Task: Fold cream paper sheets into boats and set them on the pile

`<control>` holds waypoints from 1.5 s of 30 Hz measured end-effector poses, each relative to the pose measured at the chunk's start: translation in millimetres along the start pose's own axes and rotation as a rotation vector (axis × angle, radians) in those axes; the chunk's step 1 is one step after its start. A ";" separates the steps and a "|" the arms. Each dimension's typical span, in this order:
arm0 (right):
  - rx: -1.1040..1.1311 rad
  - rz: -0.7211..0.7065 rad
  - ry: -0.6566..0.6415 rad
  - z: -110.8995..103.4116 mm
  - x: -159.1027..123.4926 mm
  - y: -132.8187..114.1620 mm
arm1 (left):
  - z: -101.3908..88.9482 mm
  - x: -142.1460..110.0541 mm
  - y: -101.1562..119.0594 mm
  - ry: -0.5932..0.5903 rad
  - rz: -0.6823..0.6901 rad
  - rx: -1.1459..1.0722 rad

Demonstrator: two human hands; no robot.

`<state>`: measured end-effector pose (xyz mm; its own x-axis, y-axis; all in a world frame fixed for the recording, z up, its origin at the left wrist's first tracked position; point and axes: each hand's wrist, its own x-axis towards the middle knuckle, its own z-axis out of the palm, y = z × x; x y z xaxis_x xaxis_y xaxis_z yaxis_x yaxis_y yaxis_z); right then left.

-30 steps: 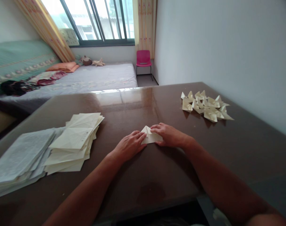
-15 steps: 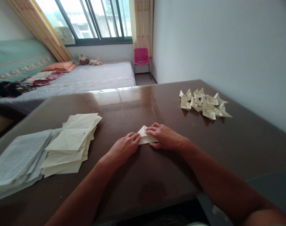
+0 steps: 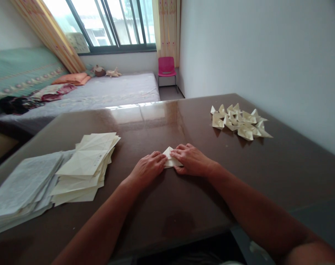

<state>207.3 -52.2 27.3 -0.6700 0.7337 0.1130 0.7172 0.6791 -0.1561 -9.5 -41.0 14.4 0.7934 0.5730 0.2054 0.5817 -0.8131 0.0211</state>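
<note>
Here, two hands (image 3: pixel 150 167), touching one folded paper (image 3: pixel 170 162)

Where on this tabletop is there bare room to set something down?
The tabletop is bare between the cream sheets and left hand, between the forearms, and beyond the right hand, left of the folded pieces. Crowded: the left side, where the grey stack meets the cream sheets; the folded pieces' cluster; and the folded paper under both hands.

The head camera looks forward and down over the near table (image 3: pixel 145 206) towards the farther bed (image 3: pixel 123 86) and window (image 3: pixel 115 25).
</note>
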 end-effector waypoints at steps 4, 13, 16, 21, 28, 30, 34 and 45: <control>0.039 0.001 0.045 3.4 0.5 0.6 | 5.8 4.3 1.5 0.023 0.004 -0.011; 0.282 -0.022 0.063 10.6 4.6 26.2 | 7.2 -1.2 -10.0 0.075 -0.144 -0.261; 0.406 0.026 0.076 13.5 4.2 34.8 | 9.6 -0.9 -15.4 0.052 -0.214 -0.339; 0.527 0.169 0.020 18.5 2.9 42.5 | 18.1 1.1 -23.3 0.049 -0.334 -0.400; 0.400 0.311 0.031 16.2 3.7 36.6 | 21.0 5.1 -19.8 0.044 -0.437 -0.286; 0.293 0.348 0.022 15.0 4.9 32.6 | 19.5 6.4 -17.7 0.039 -0.437 -0.256; 0.159 0.425 -0.045 10.2 6.6 26.6 | 17.7 8.5 -14.0 0.027 -0.439 -0.195; 0.082 0.502 -0.103 6.6 8.8 26.9 | 17.5 8.5 -2.2 0.091 -0.273 0.013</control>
<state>219.4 -27.7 17.6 -0.2660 0.9595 -0.0924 0.9404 0.2372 -0.2435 -0.9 -32.5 -1.0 0.5880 0.7585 0.2808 0.7745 -0.6281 0.0750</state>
